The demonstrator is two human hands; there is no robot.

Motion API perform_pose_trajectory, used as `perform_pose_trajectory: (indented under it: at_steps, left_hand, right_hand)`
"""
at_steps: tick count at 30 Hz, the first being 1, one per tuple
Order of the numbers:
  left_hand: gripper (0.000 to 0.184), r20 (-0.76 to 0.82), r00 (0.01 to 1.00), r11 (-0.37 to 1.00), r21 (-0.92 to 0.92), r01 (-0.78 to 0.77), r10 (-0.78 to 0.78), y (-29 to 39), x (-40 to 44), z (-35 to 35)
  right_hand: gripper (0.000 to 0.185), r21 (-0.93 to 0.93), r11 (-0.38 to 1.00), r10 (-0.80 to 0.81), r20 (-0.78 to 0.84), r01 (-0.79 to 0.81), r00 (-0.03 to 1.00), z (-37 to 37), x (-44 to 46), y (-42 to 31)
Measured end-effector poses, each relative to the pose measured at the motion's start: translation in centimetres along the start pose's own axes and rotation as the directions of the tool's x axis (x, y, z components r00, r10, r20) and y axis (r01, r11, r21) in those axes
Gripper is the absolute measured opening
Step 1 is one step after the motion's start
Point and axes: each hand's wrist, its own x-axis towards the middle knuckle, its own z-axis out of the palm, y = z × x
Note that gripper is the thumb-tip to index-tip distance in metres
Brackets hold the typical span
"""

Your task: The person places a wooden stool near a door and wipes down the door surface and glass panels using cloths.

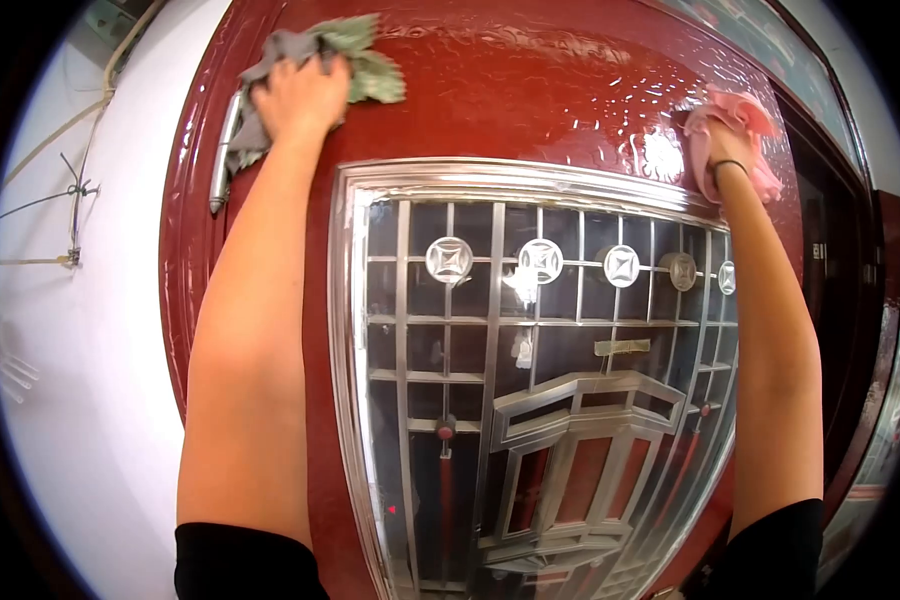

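Both my arms reach up to a glossy dark red door. At its upper left, my left hand presses a grey-green cloth against the surface, close to a metal hinge. The cloth is bunched under the palm and spreads out past the fingers. On the upper right, my right hand is wrapped in a pink cloth held to the door; its fingers are mostly hidden by the folds. A dark band circles the right wrist.
Below the hands, a silver-framed glass panel with a metal grille is set in the door. A white wall with cables stands to the left. A dark doorway edge runs down the right.
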Motion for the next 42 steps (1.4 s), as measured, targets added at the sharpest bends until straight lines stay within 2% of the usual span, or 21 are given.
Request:
perform_pose_trajectory:
  at_steps: [4, 6, 7, 8, 9, 10, 12, 14, 15, 17, 18, 20, 23, 25, 27, 29, 33, 37, 39, 41, 42]
  left_hand:
    - [0.055, 0.073, 0.993, 0.989, 0.12, 0.085, -0.095, 4.2, -1.1, -0.7]
    - [0.054, 0.07, 0.997, 0.991, 0.123, -0.047, 0.039, 6.3, -1.6, -0.8]
    - [0.054, -0.087, 0.993, 0.996, -0.029, -0.081, 0.078, 6.2, -1.5, 0.6]
    - [0.053, -0.022, 0.994, 0.994, 0.018, -0.109, 0.109, 6.3, -1.6, -0.4]
    - [0.052, -0.048, 0.99, 0.991, -0.024, -0.131, 0.13, 5.9, -1.7, -0.3]
    - [0.051, -0.074, 0.985, 0.985, -0.066, -0.158, 0.153, 5.3, -1.6, -0.1]
    - [0.049, -0.014, 0.983, 0.983, 0.023, -0.181, 0.182, 3.7, -1.0, 0.5]
    - [0.046, -0.099, 0.956, 0.959, 0.092, -0.266, 0.275, 1.7, -0.3, 2.1]
    - [0.045, 0.046, 0.96, 0.944, 0.175, -0.281, 0.277, 1.8, -0.6, 0.9]
    - [0.045, -0.008, 0.963, 0.96, 0.081, -0.269, 0.27, 1.8, -0.7, 1.4]
    - [0.045, -0.057, 0.96, 0.962, 0.043, -0.27, 0.272, 1.5, -0.7, 1.8]
    - [0.047, -0.103, 0.945, 0.949, 0.1, -0.299, 0.309, 0.9, -0.5, 3.0]
    - [0.047, -0.084, 0.952, 0.953, 0.102, -0.286, 0.294, 1.1, -0.7, 2.8]
    - [0.044, -0.036, 0.972, 0.969, 0.1, -0.226, 0.231, 1.6, -1.0, 2.9]
    - [0.044, -0.059, 0.975, 0.973, 0.093, -0.209, 0.215, 2.8, -2.1, 2.1]
    - [0.043, -0.074, 0.972, 0.969, 0.127, -0.213, 0.224, 3.2, -2.5, 1.9]
    - [0.04, -0.009, 0.961, 0.95, 0.156, -0.271, 0.275, 2.1, -1.9, 2.5]
    - [0.036, -0.092, 0.945, 0.948, 0.094, -0.304, 0.312, 2.0, -2.6, 2.1]
    - [0.037, -0.021, 0.941, 0.922, 0.205, -0.328, 0.339, 1.3, -2.2, 2.6]
    - [0.038, 0.011, 0.942, 0.912, 0.249, -0.327, 0.335, 0.6, -2.5, 2.5]
    - [0.038, 0.003, 0.944, 0.916, 0.237, -0.323, 0.331, 0.5, -2.6, 2.4]
  right_hand:
    - [0.033, 0.127, 0.922, -0.361, -0.055, 0.365, 0.931, -0.9, -3.2, -12.7]
    - [0.033, 0.233, 0.812, -0.539, -0.053, 0.536, 0.84, -2.1, -6.1, -18.2]
    - [0.033, 0.253, 0.724, -0.651, -0.055, 0.642, 0.757, -3.3, -7.7, -20.1]
    - [0.031, 0.256, 0.554, -0.805, -0.077, 0.792, 0.589, -7.8, -10.5, -20.8]
    - [0.043, 0.49, 0.446, -0.865, 0.021, 0.75, 0.501, -5.9, -9.9, -21.2]
    - [0.055, 0.599, 0.301, -0.766, -0.312, 0.742, 0.562, -4.2, -10.4, -20.1]
    - [0.063, 0.644, 0.395, -0.831, -0.054, 0.655, 0.554, -4.3, -7.9, -16.8]
    - [0.061, 0.462, 0.679, -0.666, 0.06, 0.57, 0.744, -2.4, -5.1, -11.1]
    - [0.062, 0.437, 0.8, -0.532, 0.202, 0.411, 0.822, -3.0, -3.8, -7.6]
    - [0.059, 0.324, 0.814, -0.432, -0.218, 0.482, 0.875, 0.8, -2.0, 0.6]
    - [0.056, 0.057, 0.911, -0.4, -0.122, 0.409, 0.908, 2.0, -0.8, 5.2]
    - [0.051, 0.076, 0.985, -0.153, -0.051, 0.156, 0.987, 1.3, -0.9, 12.6]
    - [0.033, 0.719, 0.684, -0.174, -0.002, 0.123, 0.985, 2.6, -0.3, 20.9]
    - [0.03, 0.886, 0.453, -0.533, 0.182, 0.097, 0.826, 3.0, 2.6, 25.6]
    - [0.034, 0.645, 0.756, -0.249, 0.121, 0.115, 0.961, 1.9, 2.2, 21.1]
    - [0.038, 0.419, 0.889, -0.205, 0.006, 0.183, 0.979, 1.1, 2.7, 14.7]
    - [0.046, 0.34, 0.817, -0.453, -0.122, 0.466, 0.883, -0.5, 1.4, -0.4]
    - [0.055, 0.348, 0.552, -0.723, -0.253, 0.758, 0.643, -2.6, -2.2, -8.1]
    - [0.059, 0.387, 0.653, -0.659, -0.133, 0.651, 0.741, -1.5, 0.2, -6.2]
    - [0.058, 0.386, 0.861, -0.432, 0.21, 0.332, 0.877, 1.8, 5.6, -1.4]
    - [0.041, 0.416, 0.876, -0.299, 0.071, 0.244, 0.952, -1.8, 4.1, 0.8]
